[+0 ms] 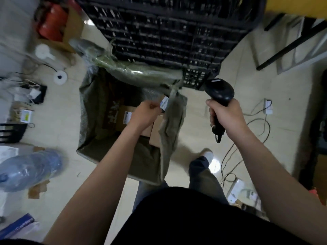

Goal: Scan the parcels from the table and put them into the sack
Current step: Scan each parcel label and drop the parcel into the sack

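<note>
**Small parcel held over the open sack, scanner in the other hand**

The left hand (146, 113) reaches out over the mouth of the sack (92, 121), fingers curled and pinching a small parcel (164, 103) with a white label at the sack's far right rim (motion blur hides exactly how the fingertips sit on it). The olive-green sack stands open on the pale floor (62, 121), its far edge against a black plastic crate (168, 32). Inside it lie brown cardboard boxes (123, 110). One shows a printed label just left of the left wrist, and another lies under the forearm.

To the right, well apart from the sack, the right hand (227, 117) is wrapped tightly round the grip of a black scanner (220, 91), whose head is tipped toward the crate's near corner. A cord hangs from the bottom of its handle.

Loose cables (228, 156) trail over the floor on the right. A large clear water bottle (28, 169) lies on its side at the near left.
</note>
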